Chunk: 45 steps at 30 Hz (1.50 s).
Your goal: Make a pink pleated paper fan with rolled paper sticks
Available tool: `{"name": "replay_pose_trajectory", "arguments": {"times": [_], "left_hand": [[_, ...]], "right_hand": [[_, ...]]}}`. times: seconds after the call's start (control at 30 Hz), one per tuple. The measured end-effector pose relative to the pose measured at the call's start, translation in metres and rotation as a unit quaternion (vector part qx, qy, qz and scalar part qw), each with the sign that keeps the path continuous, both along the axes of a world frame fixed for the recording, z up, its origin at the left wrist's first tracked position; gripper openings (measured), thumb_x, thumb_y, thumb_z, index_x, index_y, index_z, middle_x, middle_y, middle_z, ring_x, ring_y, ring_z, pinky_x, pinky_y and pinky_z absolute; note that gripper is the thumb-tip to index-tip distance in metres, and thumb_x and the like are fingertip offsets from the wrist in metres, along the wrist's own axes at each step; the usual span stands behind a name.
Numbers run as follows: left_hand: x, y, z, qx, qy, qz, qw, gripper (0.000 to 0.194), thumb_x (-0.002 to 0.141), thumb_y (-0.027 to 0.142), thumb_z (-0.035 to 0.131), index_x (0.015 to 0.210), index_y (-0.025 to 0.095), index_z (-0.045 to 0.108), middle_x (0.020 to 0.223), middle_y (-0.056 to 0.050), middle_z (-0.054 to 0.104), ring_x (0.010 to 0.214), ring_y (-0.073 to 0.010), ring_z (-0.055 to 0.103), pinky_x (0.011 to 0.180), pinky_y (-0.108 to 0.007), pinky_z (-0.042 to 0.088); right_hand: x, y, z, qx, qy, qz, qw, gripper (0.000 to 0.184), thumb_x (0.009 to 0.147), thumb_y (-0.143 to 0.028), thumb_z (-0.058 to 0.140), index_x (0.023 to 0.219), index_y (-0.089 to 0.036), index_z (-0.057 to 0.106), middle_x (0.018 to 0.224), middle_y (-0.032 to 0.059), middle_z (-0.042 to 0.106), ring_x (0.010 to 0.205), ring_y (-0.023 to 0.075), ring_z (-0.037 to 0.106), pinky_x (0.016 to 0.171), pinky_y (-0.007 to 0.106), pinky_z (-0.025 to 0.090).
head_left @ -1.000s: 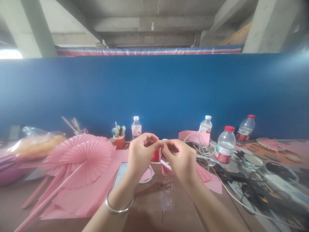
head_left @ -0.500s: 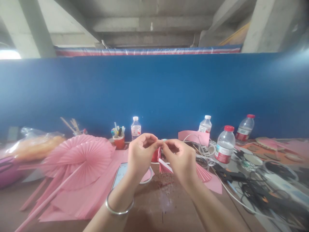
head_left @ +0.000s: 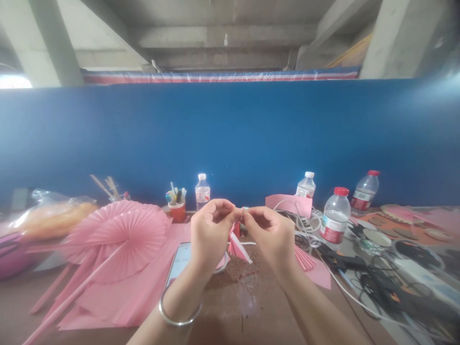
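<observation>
Hanging just under the meeting fingertips, over the middle of the tabletop (head_left: 223,321), a pleated pink paper piece (head_left: 239,248) slants downward, its folds bunched at the top and spread at the lower end. The fingers of the left hand (head_left: 210,235) are pinched together at its upper end; those of the right hand (head_left: 273,235) are also pressed together, close beside them, though what lies between the right fingertips is too small to tell. A silver bracelet (head_left: 179,323) circles the left wrist.

Near the left forearm lie a phone (head_left: 179,261) and, partly hidden, a white ring (head_left: 223,266). Beside the right forearm, a pleated pink fan section (head_left: 304,258) shows, with a pink paper strip (head_left: 292,204) behind the hand.

Farther left, round pink pleated fans (head_left: 131,235) rest over pink sheets (head_left: 108,302), near a clear bag (head_left: 53,218) with orange contents. A red cup (head_left: 177,212) of pens and a white-capped bottle (head_left: 202,192) stand beyond the left hand. To the right are another white-capped bottle (head_left: 306,185), two red-capped bottles (head_left: 336,218) and tangled black cables (head_left: 384,282). A blue partition (head_left: 230,129) rises behind everything.
</observation>
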<state>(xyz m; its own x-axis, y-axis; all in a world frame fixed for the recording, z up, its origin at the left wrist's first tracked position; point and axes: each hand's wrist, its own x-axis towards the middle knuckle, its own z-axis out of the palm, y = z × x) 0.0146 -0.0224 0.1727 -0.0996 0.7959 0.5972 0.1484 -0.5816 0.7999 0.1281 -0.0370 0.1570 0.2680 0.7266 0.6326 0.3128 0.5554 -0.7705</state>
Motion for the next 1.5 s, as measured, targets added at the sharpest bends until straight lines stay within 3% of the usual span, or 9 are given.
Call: {"name": "replay_pose_trajectory", "arguments": {"times": [0.63,0.83,1.23,1.5], "left_hand": [[0.011,-0.012,-0.006,0.039,-0.046,0.023,0.998,0.006,0.069,0.02,0.065,0.07,0.018,0.059,0.068,0.001,0.065,0.063,-0.0109,0.062,0.059,-0.021,0.051],[0.012,-0.009,-0.014,0.052,-0.028,0.039,0.997,0.008,0.069,0.022,0.065,0.073,0.019,0.059,0.07,0.0,0.065,0.065,-0.0119,0.062,0.061,-0.023,0.052],[0.015,-0.012,-0.003,0.028,-0.061,0.014,0.998,0.005,0.07,0.019,0.063,0.073,0.018,0.059,0.07,0.0,0.065,0.064,-0.0113,0.062,0.06,-0.022,0.052],[0.012,-0.011,-0.003,0.013,-0.032,-0.022,0.999,0.007,0.069,0.019,0.062,0.076,0.018,0.059,0.074,-0.002,0.066,0.065,-0.0122,0.062,0.056,-0.022,0.052]], "right_hand": [[0.001,-0.006,0.004,0.054,-0.032,-0.032,0.998,0.008,0.074,-0.02,0.057,0.072,-0.019,0.065,0.067,-0.0006,0.066,0.058,0.0115,0.061,0.056,0.022,0.049],[0.002,-0.007,0.005,0.059,-0.061,-0.072,0.994,0.008,0.072,-0.018,0.056,0.066,-0.019,0.062,0.065,-0.0009,0.065,0.057,0.0115,0.059,0.056,0.022,0.048],[0.001,-0.003,0.002,0.036,-0.021,-0.054,0.998,0.009,0.073,-0.019,0.055,0.067,-0.018,0.061,0.06,-0.0016,0.061,0.053,0.0112,0.057,0.05,0.021,0.045],[0.002,-0.005,0.005,0.062,-0.076,-0.084,0.992,0.01,0.073,-0.021,0.054,0.065,-0.018,0.059,0.063,-0.0005,0.062,0.058,0.0129,0.058,0.059,0.025,0.046]]}}
